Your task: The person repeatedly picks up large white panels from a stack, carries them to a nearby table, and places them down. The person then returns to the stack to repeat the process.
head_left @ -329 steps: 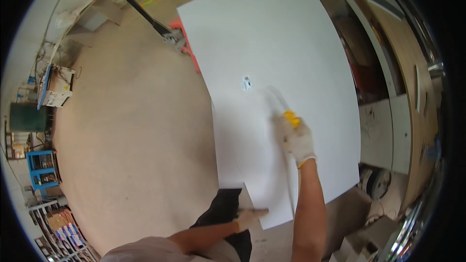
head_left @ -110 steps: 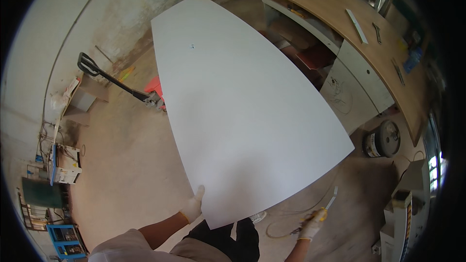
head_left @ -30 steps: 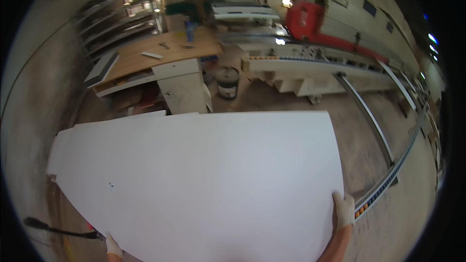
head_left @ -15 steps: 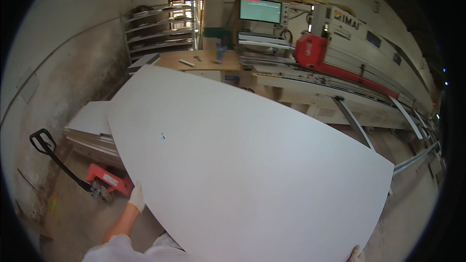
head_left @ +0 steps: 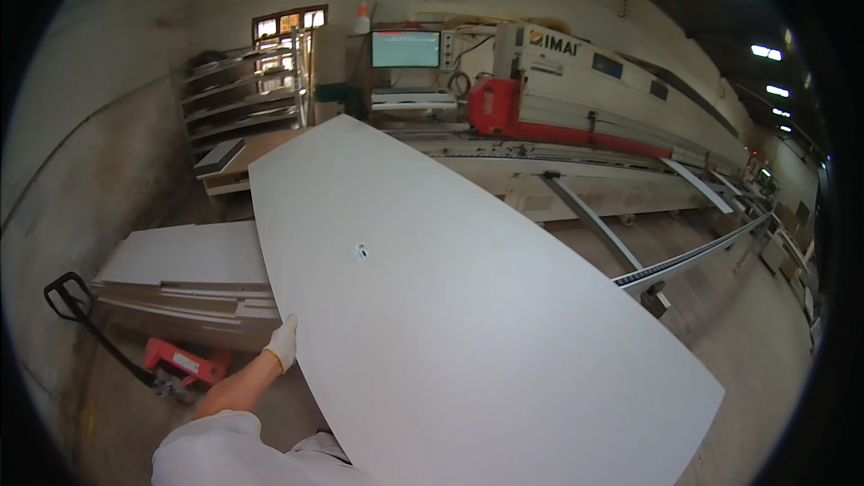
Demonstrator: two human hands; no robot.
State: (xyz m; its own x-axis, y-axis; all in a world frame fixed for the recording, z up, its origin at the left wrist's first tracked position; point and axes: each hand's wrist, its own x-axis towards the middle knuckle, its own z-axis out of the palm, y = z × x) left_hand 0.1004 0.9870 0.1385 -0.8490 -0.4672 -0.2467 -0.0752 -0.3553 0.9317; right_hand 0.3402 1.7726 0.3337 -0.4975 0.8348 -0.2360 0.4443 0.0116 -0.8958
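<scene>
A large white panel stretches across the middle of the view, tilted, with its near end cut off by the lower edge. A small label sticks to its face. My left hand, in a whitish glove with a yellow cuff, grips the panel's left edge. Its thumb lies along that edge, and the other fingers are hidden at the panel's side and underside. My right hand does not show.
Left of the panel lies a stack of white boards, beside a red pallet jack with a black handle. Behind are a shelf rack, a screen and a long machine. Metal rails reach out at right.
The view has turned rightward. The panel has swung clockwise, its far corner now pointing up more steeply. My left hand keeps its grip, while the right hand has dropped out of sight.
</scene>
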